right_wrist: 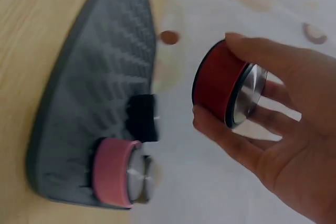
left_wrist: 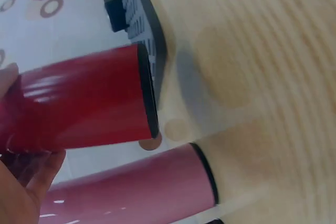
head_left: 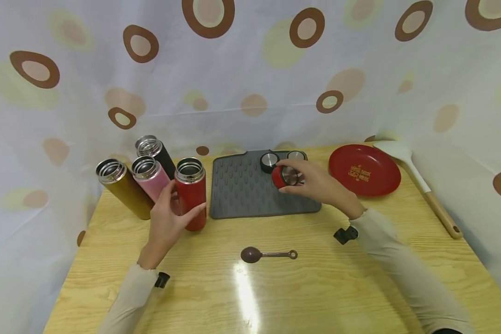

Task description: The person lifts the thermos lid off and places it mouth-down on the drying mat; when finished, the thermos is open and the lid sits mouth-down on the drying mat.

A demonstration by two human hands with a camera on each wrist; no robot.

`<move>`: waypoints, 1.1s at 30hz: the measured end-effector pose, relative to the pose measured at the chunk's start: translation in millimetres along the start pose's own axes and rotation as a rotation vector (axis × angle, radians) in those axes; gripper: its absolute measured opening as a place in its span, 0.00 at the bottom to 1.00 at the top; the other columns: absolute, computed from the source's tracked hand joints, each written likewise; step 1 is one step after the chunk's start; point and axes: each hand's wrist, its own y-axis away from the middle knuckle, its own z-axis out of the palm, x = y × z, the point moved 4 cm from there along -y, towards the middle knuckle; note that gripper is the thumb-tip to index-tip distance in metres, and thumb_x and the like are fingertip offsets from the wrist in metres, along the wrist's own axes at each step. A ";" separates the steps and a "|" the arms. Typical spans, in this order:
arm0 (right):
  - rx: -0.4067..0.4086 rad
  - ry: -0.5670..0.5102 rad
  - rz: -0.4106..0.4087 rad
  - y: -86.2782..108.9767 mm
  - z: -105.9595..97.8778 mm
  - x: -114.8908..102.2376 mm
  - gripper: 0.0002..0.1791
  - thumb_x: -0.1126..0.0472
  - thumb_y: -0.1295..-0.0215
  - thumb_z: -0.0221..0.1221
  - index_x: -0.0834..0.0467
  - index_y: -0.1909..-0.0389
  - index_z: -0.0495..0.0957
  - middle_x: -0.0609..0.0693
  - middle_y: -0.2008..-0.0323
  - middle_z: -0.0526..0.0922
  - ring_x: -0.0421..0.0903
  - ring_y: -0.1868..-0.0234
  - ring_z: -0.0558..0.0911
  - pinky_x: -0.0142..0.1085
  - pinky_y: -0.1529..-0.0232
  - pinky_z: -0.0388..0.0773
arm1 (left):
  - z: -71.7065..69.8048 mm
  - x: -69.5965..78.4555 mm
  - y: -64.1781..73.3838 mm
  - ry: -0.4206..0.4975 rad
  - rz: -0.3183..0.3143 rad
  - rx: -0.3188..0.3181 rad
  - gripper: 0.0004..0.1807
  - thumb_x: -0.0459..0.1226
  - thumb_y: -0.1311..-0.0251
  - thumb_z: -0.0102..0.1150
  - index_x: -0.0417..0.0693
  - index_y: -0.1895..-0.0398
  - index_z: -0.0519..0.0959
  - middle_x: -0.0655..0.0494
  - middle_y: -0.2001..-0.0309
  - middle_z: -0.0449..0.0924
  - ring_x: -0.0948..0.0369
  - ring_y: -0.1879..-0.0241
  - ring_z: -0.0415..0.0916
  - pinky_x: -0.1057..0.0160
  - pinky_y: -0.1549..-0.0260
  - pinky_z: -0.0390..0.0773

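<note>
My left hand (head_left: pixel 167 222) grips a red thermos bottle (head_left: pixel 190 192) around its body. It is upright with its steel mouth uncovered, and in the left wrist view its dark base hangs off the table. In my right hand (head_left: pixel 319 183), thumb and fingertips pinch a red bottle lid (right_wrist: pixel 218 80) by its side, raised over the grey drying mat (head_left: pixel 240 185). On the mat's far right stand a black lid (head_left: pixel 269 160) and, partly behind my hand, a pink lid (right_wrist: pixel 113 171). Beside the left hand are lidless pink (head_left: pixel 151 181), gold (head_left: pixel 129 192) and black (head_left: pixel 165 160) thermos bottles.
A dark brown spoon (head_left: pixel 251 254) lies near the middle of the wooden table (head_left: pixel 208 287). At the right are a red plate (head_left: pixel 375 162) and a white spatula (head_left: pixel 417 174) with a wooden handle. A patterned cloth (head_left: pixel 284 93) hangs behind and at both sides.
</note>
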 end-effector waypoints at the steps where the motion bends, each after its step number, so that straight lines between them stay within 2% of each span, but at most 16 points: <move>1: 0.008 0.028 0.020 -1.2 4.1 7.7 0.37 0.57 0.38 0.75 0.59 0.29 0.73 0.53 0.54 0.84 0.47 0.55 0.84 0.44 0.54 0.85 | -0.7 -2.4 1.4 0.000 0.005 0.027 0.47 0.38 0.51 0.84 0.39 0.29 0.68 0.42 0.38 0.77 0.48 0.41 0.77 0.61 0.39 0.79; 3: 0.022 0.085 0.043 -3.4 11.5 19.9 0.37 0.58 0.38 0.75 0.62 0.30 0.73 0.55 0.54 0.82 0.48 0.56 0.83 0.44 0.55 0.84 | -1.4 -7.5 5.6 0.002 0.011 0.060 0.47 0.36 0.51 0.84 0.38 0.28 0.68 0.42 0.39 0.76 0.49 0.40 0.76 0.73 0.37 0.72; 5: 0.029 0.141 0.061 -5.0 17.1 27.5 0.37 0.58 0.38 0.75 0.63 0.31 0.74 0.58 0.51 0.79 0.50 0.57 0.81 0.45 0.56 0.83 | -2.4 -11.9 10.9 -0.004 0.025 0.087 0.47 0.34 0.52 0.84 0.36 0.29 0.68 0.40 0.39 0.75 0.47 0.40 0.76 0.81 0.38 0.66; 8: 0.029 0.200 0.079 -7.5 23.2 33.6 0.36 0.57 0.37 0.75 0.64 0.31 0.74 0.63 0.46 0.74 0.54 0.55 0.79 0.48 0.55 0.81 | -5.1 -16.2 17.7 -0.036 0.037 0.133 0.47 0.32 0.54 0.85 0.33 0.30 0.69 0.38 0.40 0.75 0.46 0.41 0.77 0.83 0.39 0.66; 10: 0.020 0.232 0.098 -9.2 26.7 36.6 0.36 0.56 0.37 0.74 0.63 0.31 0.74 0.65 0.43 0.72 0.56 0.53 0.78 0.51 0.52 0.80 | -6.7 -17.5 20.0 -0.060 0.041 0.159 0.46 0.32 0.54 0.85 0.32 0.31 0.69 0.36 0.41 0.76 0.45 0.42 0.78 0.77 0.39 0.72; 13: 0.010 0.296 0.097 -13.4 33.8 42.2 0.37 0.54 0.37 0.74 0.64 0.30 0.74 0.65 0.43 0.74 0.58 0.50 0.80 0.54 0.48 0.80 | -7.9 -16.6 21.4 -0.089 0.034 0.186 0.47 0.33 0.53 0.84 0.30 0.31 0.69 0.35 0.41 0.76 0.44 0.42 0.78 0.60 0.42 0.80; 16: 0.021 0.379 0.079 -17.9 40.7 45.2 0.39 0.51 0.38 0.75 0.65 0.31 0.74 0.64 0.44 0.76 0.57 0.51 0.81 0.55 0.47 0.81 | -8.3 -15.1 22.3 -0.112 0.038 0.219 0.45 0.33 0.52 0.84 0.29 0.32 0.69 0.33 0.42 0.75 0.43 0.41 0.76 0.65 0.41 0.79; 20: 0.051 0.431 0.056 -23.7 46.6 44.8 0.38 0.51 0.39 0.76 0.65 0.33 0.76 0.62 0.48 0.78 0.55 0.54 0.82 0.51 0.51 0.82 | -9.2 -15.2 23.6 -0.143 0.019 0.246 0.43 0.35 0.50 0.83 0.30 0.32 0.70 0.34 0.41 0.72 0.44 0.41 0.74 0.63 0.40 0.80; 22: 0.056 0.436 0.042 -26.3 49.2 44.1 0.38 0.52 0.40 0.76 0.66 0.33 0.76 0.62 0.49 0.79 0.55 0.54 0.81 0.50 0.54 0.82 | -9.8 -16.0 24.3 -0.139 -0.011 0.252 0.43 0.36 0.48 0.82 0.30 0.32 0.69 0.34 0.41 0.72 0.44 0.41 0.75 0.51 0.44 0.83; 23: 0.055 0.440 0.034 -27.5 50.5 43.4 0.38 0.52 0.40 0.76 0.66 0.34 0.77 0.62 0.49 0.79 0.55 0.55 0.81 0.50 0.54 0.82 | -10.2 -16.2 25.2 -0.131 -0.031 0.253 0.44 0.36 0.48 0.82 0.31 0.31 0.68 0.34 0.41 0.72 0.45 0.41 0.75 0.49 0.44 0.83; 26: 0.054 0.461 0.005 -30.4 54.8 42.5 0.37 0.51 0.41 0.76 0.66 0.35 0.77 0.62 0.49 0.79 0.56 0.55 0.81 0.51 0.54 0.80 | -11.8 -17.7 28.6 -0.087 -0.075 0.283 0.46 0.36 0.47 0.82 0.31 0.29 0.66 0.34 0.41 0.73 0.45 0.43 0.75 0.64 0.41 0.80; 29: 0.059 0.488 -0.012 -32.1 57.6 43.3 0.37 0.50 0.41 0.76 0.65 0.36 0.78 0.62 0.48 0.80 0.57 0.51 0.80 0.53 0.52 0.78 | -13.3 -19.6 31.4 -0.053 -0.101 0.310 0.47 0.35 0.47 0.81 0.33 0.27 0.64 0.35 0.41 0.73 0.46 0.44 0.75 0.77 0.44 0.72; 33: 0.071 0.493 -0.010 -33.4 59.0 46.1 0.35 0.50 0.40 0.76 0.65 0.37 0.79 0.62 0.48 0.81 0.57 0.48 0.79 0.56 0.49 0.76 | -13.8 -22.6 32.6 -0.048 -0.126 0.311 0.48 0.36 0.46 0.81 0.34 0.26 0.62 0.35 0.39 0.71 0.47 0.43 0.73 0.78 0.46 0.70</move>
